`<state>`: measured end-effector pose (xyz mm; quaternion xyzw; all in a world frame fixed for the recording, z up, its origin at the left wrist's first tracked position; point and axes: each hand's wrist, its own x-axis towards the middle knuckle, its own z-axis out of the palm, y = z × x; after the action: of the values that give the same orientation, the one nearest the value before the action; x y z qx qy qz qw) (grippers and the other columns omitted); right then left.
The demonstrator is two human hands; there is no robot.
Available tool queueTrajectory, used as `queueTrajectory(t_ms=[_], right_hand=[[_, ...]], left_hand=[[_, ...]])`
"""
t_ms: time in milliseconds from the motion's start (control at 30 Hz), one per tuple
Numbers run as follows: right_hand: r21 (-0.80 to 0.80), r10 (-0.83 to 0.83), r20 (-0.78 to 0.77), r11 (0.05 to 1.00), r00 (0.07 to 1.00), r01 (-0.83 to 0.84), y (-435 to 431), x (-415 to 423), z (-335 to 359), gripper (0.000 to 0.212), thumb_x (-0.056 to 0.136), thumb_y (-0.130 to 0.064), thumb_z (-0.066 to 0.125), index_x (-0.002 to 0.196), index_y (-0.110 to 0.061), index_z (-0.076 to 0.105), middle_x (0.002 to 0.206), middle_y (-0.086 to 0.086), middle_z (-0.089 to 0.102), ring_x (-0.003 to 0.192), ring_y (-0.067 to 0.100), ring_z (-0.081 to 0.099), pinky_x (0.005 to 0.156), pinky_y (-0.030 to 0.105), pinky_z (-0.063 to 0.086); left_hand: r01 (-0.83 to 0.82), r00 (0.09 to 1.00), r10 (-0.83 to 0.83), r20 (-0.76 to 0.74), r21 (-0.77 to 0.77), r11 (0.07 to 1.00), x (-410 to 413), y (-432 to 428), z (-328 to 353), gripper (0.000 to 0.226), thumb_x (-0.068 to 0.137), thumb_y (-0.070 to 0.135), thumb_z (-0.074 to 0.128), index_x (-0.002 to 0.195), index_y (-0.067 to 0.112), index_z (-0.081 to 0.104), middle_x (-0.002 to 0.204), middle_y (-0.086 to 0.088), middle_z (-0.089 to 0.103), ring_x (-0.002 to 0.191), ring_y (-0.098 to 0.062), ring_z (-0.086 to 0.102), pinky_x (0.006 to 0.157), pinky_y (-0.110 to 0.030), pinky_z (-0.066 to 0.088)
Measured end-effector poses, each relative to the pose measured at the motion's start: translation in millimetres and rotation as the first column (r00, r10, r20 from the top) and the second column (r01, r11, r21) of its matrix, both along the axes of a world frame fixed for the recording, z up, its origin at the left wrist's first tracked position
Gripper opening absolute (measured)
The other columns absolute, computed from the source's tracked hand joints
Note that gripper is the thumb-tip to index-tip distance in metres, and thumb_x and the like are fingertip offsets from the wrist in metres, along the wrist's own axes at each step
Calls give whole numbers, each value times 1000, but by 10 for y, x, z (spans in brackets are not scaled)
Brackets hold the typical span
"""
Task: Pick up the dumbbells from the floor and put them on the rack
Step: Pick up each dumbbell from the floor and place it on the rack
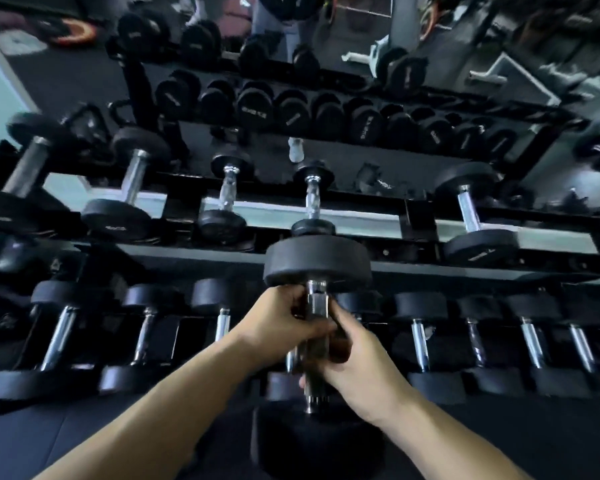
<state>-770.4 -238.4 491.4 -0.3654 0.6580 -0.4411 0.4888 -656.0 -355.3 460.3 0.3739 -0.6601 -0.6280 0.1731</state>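
I hold one black dumbbell (pixel 317 265) with a chrome handle in both hands, in front of the rack (pixel 420 213). Its far head points toward the rack's middle shelf; its near head sits low, between my forearms. My left hand (pixel 284 327) grips the upper part of the handle just under the far head. My right hand (pixel 354 368) wraps around the lower part of the handle. The dumbbell hangs in the air over the rack's bottom row, touching no shelf. The picture is blurred by motion.
The rack has three tiers of black dumbbells. On the middle shelf a gap (pixel 378 216) lies between a small dumbbell (pixel 312 199) and a larger one (pixel 471 216). The bottom row (pixel 499 341) is packed. Behind stands a mirror (pixel 291 36) showing a person's legs. Dark floor lies below.
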Motion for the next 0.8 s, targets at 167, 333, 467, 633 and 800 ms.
queueTrajectory(t_ms=[167, 333, 467, 633, 800], right_hand=[[48, -74, -77, 996, 994, 77, -402, -1265, 72, 88, 88, 11, 72, 110, -74, 60, 96, -10, 81, 81, 11, 78, 78, 30, 63], [41, -93, -155, 994, 983, 101, -846, -2298, 56, 74, 84, 8, 78, 136, -41, 57, 112, -7, 80, 104, 8, 76, 95, 27, 59], [53, -101, -180, 992, 978, 112, -1177, -2911, -53, 76, 86, 10, 73, 124, -53, 56, 97, -10, 81, 86, 5, 78, 73, 17, 57], [71, -88, -198, 992, 976, 103, -1523, -3351, -295, 83, 83, 4, 79, 122, -63, 48, 99, -11, 79, 93, 5, 77, 82, 22, 61], [55, -80, -197, 994, 977, 93, -1830, -3591, -576, 77, 80, 5, 81, 126, -51, 55, 100, -12, 76, 86, -5, 72, 80, 17, 54]], left_hand=[[92, 995, -91, 47, -18, 996, -1367, -497, 49, 18, 82, 13, 87, 93, 22, 75, 91, -1, 81, 80, -6, 75, 78, -26, 61], [144, 988, -143, 62, -17, 989, -2459, -974, 40, 18, 83, 13, 85, 90, 23, 73, 90, 0, 80, 86, -15, 77, 83, -32, 63], [157, 987, -156, 32, -30, 987, -3086, -1309, -48, 21, 84, 14, 85, 101, 20, 75, 94, 6, 79, 86, -3, 74, 80, -17, 59], [117, 992, -117, 46, -1, 993, -3487, -1626, -215, 27, 86, 10, 83, 112, 8, 75, 104, -10, 81, 92, -16, 77, 82, -23, 63], [84, 994, -88, 64, 53, 995, -3675, -1895, -389, 26, 86, 6, 83, 110, 4, 75, 103, -12, 81, 89, -12, 76, 77, -19, 61]])
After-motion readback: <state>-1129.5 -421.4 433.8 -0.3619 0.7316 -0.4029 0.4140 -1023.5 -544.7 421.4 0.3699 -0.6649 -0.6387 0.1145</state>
